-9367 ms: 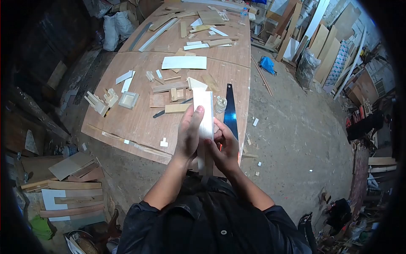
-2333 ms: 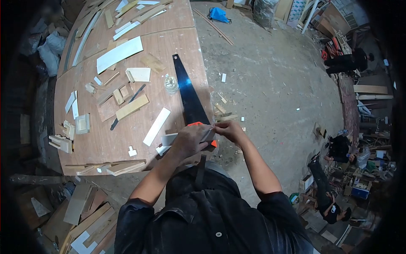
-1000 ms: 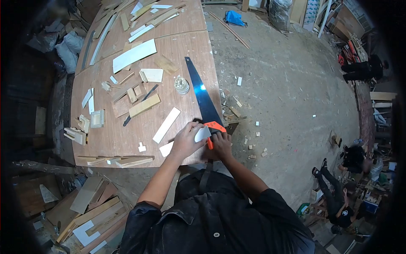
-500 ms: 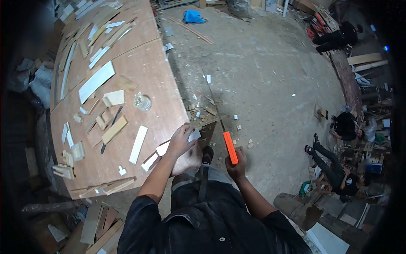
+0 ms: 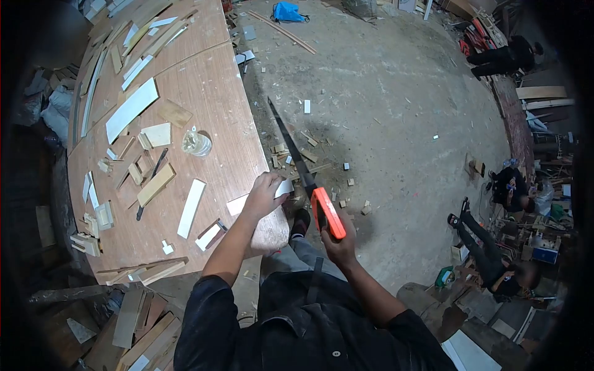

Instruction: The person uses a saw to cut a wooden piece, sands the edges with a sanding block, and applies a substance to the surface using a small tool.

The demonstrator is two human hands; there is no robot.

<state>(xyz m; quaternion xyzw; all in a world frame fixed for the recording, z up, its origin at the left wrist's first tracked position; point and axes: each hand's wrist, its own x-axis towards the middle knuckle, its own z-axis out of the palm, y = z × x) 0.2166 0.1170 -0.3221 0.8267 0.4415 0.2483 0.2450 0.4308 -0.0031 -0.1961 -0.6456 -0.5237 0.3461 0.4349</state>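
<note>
My left hand (image 5: 264, 196) presses on a white wood strip (image 5: 284, 188) at the table's right edge, its fingers closed round it. The strip's end sticks out past the edge. My right hand (image 5: 341, 242) grips the orange handle of a hand saw (image 5: 327, 213). The saw's dark blade (image 5: 291, 141) points up and away over the floor, to the right of the strip and apart from it. A short white piece in a wooden frame (image 5: 211, 235) lies left of my left forearm.
The wooden table (image 5: 229, 127) holds a clear jar (image 5: 197, 143), a long white board (image 5: 132, 110) and several strips. Offcuts (image 5: 307, 154) litter the floor beside it. Several people sit or stand at the far right, one with outstretched legs (image 5: 479, 238). A blue bag (image 5: 288, 12) lies far ahead.
The saw has turned so more of its blade's side shows, and its handle has shifted slightly left. The view has shifted a little. My left hand still holds the strip at the edge.
</note>
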